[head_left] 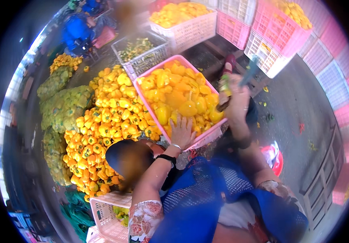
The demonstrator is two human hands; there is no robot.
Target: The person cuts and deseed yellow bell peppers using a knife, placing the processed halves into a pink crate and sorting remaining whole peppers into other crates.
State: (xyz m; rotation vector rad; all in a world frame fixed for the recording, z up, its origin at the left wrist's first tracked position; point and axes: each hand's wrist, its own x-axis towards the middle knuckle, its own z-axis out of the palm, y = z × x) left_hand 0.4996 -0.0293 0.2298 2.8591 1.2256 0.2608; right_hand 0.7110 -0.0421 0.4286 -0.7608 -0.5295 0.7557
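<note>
A pink plastic crate full of yellow bell peppers stands before me. My left hand, fingers spread, rests on peppers at the crate's near edge. To the right of the crate, my right hand is closed around a knife, blurred, whose blue-green part juts out at the upper right. A green and brownish piece shows beside that hand, too blurred to name. Left of the crate lies a large heap of yellow-orange bell peppers with green stems.
A grey crate of trimmings adjoins the pink one. Stacked crates stand behind. Filled mesh sacks lie left; a white crate is at lower left. A red basin sits right. A person in blue is farther back.
</note>
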